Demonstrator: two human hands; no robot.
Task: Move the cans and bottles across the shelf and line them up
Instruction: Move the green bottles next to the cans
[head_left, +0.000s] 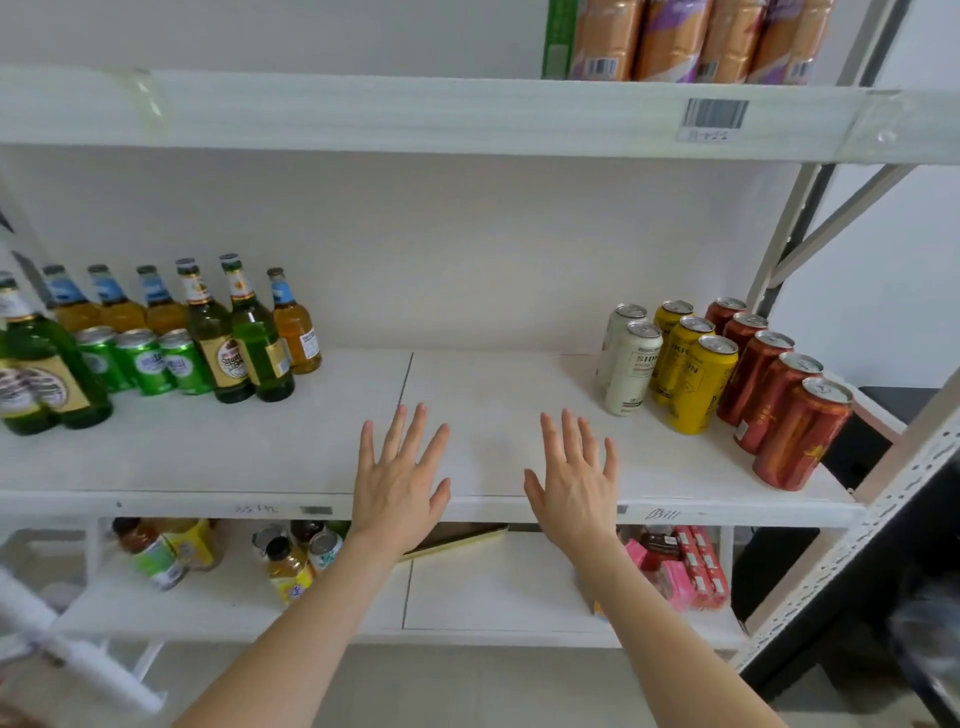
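1. Two white cans (631, 369) are seen upright at the right end of the middle shelf (493, 395), one behind the other.
2. Three yellow cans (696, 389) are lined front to back just to the right of the white ones.
3. Five red cans (800, 441) are ranked in a third row, farthest right, and reach the shelf's front edge.
4. At the left end, three green cans (143, 361) are set side by side.
5. Four amber bottles (295, 332) with blue neck labels are counted: three behind the green cans and one standing rightmost of the group.
6. Two green bottles (257, 353) are placed between the green cans and that last amber bottle. More green glass (47, 364) is cut off by the left edge, so its number cannot be settled.
7. The left hand (397, 486) is held flat, palm down, with fingers spread wide. It holds nothing and sits over the front of the shelf's bare middle.
8. The right hand (574, 488) is posed the same way just beside it, empty and splayed. Whether either palm touches the board cannot be told.
9. Both forearms are stretched up from below, well apart from the cans and bottles.
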